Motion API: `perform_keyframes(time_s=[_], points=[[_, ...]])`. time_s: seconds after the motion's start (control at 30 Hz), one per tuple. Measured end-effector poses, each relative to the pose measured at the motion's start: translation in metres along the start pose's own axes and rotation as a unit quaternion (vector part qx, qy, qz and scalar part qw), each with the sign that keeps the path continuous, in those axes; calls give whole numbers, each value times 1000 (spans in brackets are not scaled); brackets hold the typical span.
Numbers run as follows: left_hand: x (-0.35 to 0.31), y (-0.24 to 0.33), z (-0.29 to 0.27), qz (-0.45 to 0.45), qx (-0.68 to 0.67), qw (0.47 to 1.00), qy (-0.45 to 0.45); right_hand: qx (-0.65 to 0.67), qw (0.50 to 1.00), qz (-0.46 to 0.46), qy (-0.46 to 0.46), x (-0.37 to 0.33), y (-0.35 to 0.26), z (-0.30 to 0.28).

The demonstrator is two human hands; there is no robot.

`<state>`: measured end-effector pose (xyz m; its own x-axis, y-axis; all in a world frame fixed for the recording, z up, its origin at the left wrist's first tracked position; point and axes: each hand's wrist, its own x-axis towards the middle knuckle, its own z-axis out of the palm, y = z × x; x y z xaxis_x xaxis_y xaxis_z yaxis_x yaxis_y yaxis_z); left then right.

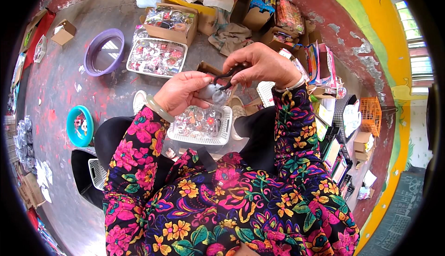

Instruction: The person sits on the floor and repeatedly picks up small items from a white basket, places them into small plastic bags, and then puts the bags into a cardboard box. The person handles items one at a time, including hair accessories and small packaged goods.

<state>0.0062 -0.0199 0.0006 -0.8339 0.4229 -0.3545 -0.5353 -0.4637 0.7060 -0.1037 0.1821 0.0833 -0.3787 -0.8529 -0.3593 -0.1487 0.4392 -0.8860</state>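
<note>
Black curved item point(226, 75) sits partly hidden in the right hand point(265, 66).

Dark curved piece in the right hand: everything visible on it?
The dark curved piece is near-black, slim and wavy, with a slight sheen; material unclear. The right hand pinches its upper end, partly hiding it. Its lower part bends toward the silvery-grey wrapping in the left hand; contact can't be told.

flower-patterned black sleeves point(296, 126), blackish strip point(230, 73), purple tub point(89, 55), turquoise basin point(79, 142).
</note>
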Motion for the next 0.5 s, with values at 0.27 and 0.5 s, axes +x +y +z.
perform_keyframes(time_s=[0.27,0.5], points=[[-1,-2,3,-31,34,999,5,-58,997,-52,-8,3,1,3],[1,-4,4,-23,90,995,25,-123,985,-113,-34,12,8,9]])
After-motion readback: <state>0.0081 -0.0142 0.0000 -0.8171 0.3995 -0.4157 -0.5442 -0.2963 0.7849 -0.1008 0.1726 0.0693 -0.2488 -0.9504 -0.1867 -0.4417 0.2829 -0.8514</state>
